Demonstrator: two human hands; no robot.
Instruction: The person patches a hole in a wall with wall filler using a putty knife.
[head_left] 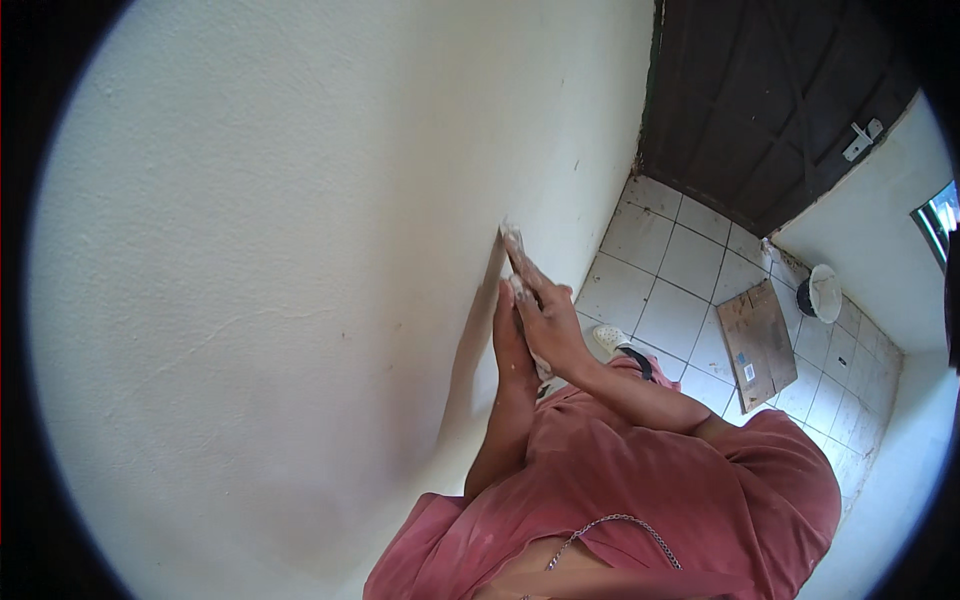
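Note:
My left hand [511,342] and my right hand [549,322] are close against each other beside the off-white wall [300,250], fingers extended and pressed together toward it. White paste [540,360] shows between them and on my fingers. Whether they grip a tool inside that paste is hidden. My right hand reaches farther up, its whitened fingertips at or very near the wall, which carries a dark shadow below them.
A brown door [750,100] with a handle stands at top right. On the white tiled floor [670,310] lie a board [760,340] and a white-and-black bucket [824,293]. My shoe [610,338] shows below my hands. A small window [938,215] is at the right.

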